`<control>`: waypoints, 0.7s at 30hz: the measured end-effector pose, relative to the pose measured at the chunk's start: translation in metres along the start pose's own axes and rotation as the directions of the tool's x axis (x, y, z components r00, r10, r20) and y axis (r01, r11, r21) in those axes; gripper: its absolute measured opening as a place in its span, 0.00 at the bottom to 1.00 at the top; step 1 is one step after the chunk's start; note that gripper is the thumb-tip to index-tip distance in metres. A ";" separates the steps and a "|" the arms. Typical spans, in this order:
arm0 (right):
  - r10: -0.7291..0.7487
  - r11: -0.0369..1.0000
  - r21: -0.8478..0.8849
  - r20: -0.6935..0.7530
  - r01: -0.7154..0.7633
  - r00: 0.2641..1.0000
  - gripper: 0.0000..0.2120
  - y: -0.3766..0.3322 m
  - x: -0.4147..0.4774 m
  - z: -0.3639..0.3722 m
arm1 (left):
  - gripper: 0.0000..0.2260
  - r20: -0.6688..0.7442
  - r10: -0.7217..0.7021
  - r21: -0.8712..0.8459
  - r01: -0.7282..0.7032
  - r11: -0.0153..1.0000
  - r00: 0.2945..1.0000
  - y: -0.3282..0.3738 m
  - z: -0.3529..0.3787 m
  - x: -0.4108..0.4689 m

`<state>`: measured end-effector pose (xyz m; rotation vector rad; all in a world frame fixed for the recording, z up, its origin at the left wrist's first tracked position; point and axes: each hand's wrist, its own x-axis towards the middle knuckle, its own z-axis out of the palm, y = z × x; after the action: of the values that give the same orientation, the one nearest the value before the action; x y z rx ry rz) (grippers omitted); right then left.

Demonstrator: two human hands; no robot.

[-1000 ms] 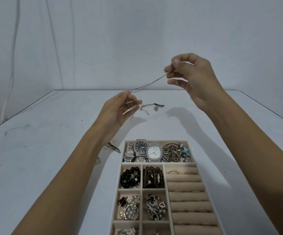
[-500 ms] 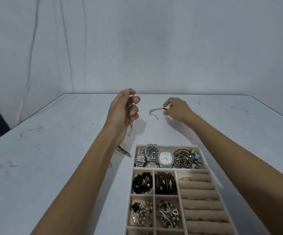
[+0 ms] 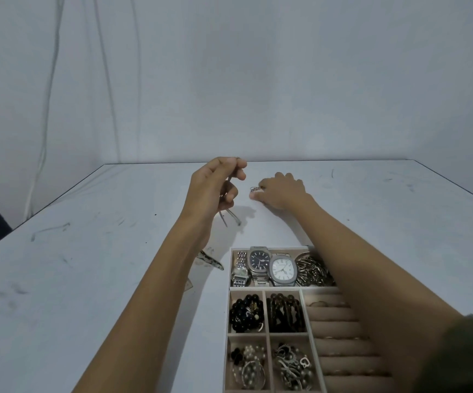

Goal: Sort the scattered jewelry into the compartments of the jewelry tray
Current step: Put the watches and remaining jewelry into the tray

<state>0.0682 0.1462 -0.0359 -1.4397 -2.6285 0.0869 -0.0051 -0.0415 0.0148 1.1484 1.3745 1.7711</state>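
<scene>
The left hand (image 3: 214, 187) is raised over the white bench (image 3: 88, 265). Its grip is closed, fingers curled round a thin silver chain (image 3: 229, 217). A loose loop of the chain hangs out below the fist toward the bench; whether it touches the surface cannot be told.

Just beside it, the right hand (image 3: 282, 191) lies knuckles up on the bench. Its grip is narrow, forefinger and thumb pinching a short silver link chain (image 3: 254, 188). Only a small bit shows past the fingertips.

Nearer the viewer sits a beige velvet jewelry tray with a white rim (image 3: 228, 313). The bottom edge cuts it off and the right forearm covers part of it.

- **Far compartment:** a silver watch with a dark blue dial (image 3: 259, 260), a silver watch with a white dial (image 3: 283, 271) and a heap of silver bangles (image 3: 312, 270). The writing on both dials is too small to read.
- **Next row:** black bead bracelets (image 3: 246, 312) and brown bead bracelets (image 3: 285, 312), in separate compartments.
- **Row below:** pearl pieces (image 3: 248, 364) and tangled silver pieces (image 3: 292, 367), both blurred.
- **Right side:** padded ring rolls (image 3: 340, 338); any rings in them are hard to make out.

Left of the tray, a speckled hair clip (image 3: 211, 260) lies on the bench, partly hidden by the left forearm. A dark olive sleeve (image 3: 462, 355) fills the lower right corner.
</scene>
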 end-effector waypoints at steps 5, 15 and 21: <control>0.014 0.981 0.194 -0.043 -0.005 0.999 0.11 0.003 -0.001 -0.017 | 0.09 -0.024 -0.011 -0.021 0.011 1.000 1.000 0.002 -0.001 -0.001; 0.031 0.985 0.171 0.013 -0.033 0.999 0.15 0.006 -0.023 -0.024 | 0.09 -0.050 -0.004 0.002 0.004 1.000 0.999 0.006 -0.001 -0.006; 0.027 0.916 0.400 0.035 -0.038 0.999 0.08 0.019 -0.029 -0.023 | 0.09 -0.089 0.008 -0.022 -0.010 1.000 0.996 0.011 -0.004 -0.007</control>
<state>0.1033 0.1318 -0.0181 -1.3412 -2.4145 0.6167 -0.0050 -0.0522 0.0227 1.0768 1.3991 1.8595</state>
